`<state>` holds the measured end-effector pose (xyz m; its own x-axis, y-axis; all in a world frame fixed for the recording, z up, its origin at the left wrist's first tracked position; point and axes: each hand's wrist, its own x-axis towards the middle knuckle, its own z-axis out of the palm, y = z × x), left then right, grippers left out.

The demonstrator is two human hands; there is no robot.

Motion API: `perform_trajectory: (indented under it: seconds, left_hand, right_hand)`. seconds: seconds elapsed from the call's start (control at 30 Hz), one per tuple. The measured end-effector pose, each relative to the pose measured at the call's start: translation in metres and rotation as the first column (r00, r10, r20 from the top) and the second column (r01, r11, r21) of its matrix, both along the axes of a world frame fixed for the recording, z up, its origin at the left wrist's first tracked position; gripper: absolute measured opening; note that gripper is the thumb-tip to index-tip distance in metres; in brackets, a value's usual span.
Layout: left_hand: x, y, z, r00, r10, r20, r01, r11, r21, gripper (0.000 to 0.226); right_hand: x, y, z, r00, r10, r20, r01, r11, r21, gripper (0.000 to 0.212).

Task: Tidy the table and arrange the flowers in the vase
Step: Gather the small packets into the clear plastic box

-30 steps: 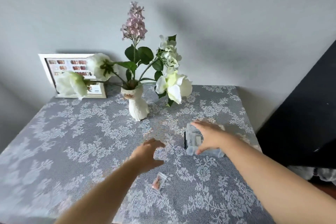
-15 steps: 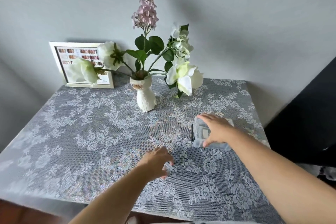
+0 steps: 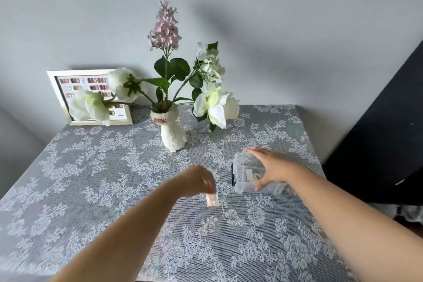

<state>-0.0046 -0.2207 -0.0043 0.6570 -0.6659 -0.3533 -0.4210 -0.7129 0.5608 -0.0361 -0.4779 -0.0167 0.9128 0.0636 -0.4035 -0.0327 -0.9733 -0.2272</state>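
A small clear packet (image 3: 212, 199) with pinkish contents is pinched between the fingertips of the left hand (image 3: 198, 181), which is blurred; the packet hangs below the fingers, above the cloth (image 3: 96, 167), and contact with the cloth cannot be told. The right hand (image 3: 270, 168) is spread over a clear plastic box (image 3: 248, 175), with the thumb set against its near lower edge and the fingers reaching across its far top; the box is thus gripped from its right side. The box rests on the cloth, right of centre, with a dark strip seen along its left face and small items dimly visible inside. The packet is held just left of the box, apart from it. Beyond both hands, near the middle of the table's far half, a white cat-shaped vase (image 3: 172, 131) stands upright. The flowers (image 3: 164, 27) are seated in it: a tall lilac spike at the centre, white blooms spreading left and right, green leaves between. A white frame (image 3: 59, 96) is propped against the wall at the far left corner, partly covered by the left blooms. A dark panel (image 3: 384, 135) is seen to the right of the table.
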Motion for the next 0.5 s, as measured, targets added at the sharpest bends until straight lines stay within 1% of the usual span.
perform_trajectory:
  seconds: [0.07,0.13,0.2,0.27,0.37,0.5]
  left_hand:
    - [0.012,-0.017,0.017,0.999,0.015,0.030,-0.013,0.998,-0.063,0.014]
    - [0.019,-0.037,0.025,0.994,0.077,0.073,-0.067,0.990,-0.127,0.015]
    - [0.022,-0.058,0.026,0.985,0.153,0.085,-0.139,0.978,-0.156,0.014]
    - [0.022,-0.076,0.022,0.979,0.184,0.092,-0.170,0.976,-0.136,0.014]
    - [0.020,-0.099,0.012,0.978,0.174,0.117,-0.164,0.982,-0.092,0.013]
    - [0.019,-0.119,-0.001,0.983,0.168,0.077,-0.167,0.986,-0.027,0.018]
  right_hand:
    - [-0.004,-0.011,0.005,0.998,-0.053,-0.025,0.053,0.998,0.023,0.124]
    - [-0.009,-0.021,0.006,0.997,-0.082,-0.008,0.082,0.996,0.021,0.122]
    - [-0.014,-0.028,0.003,0.993,-0.116,0.020,0.115,0.992,0.045,0.118]
    - [-0.018,-0.032,-0.002,0.988,-0.140,0.066,0.136,0.989,0.064,0.113]
    - [-0.021,-0.034,-0.010,0.977,-0.172,0.125,0.163,0.983,0.085,0.108]
    - [-0.020,-0.037,-0.015,0.977,-0.173,0.122,0.160,0.981,0.109,0.107]
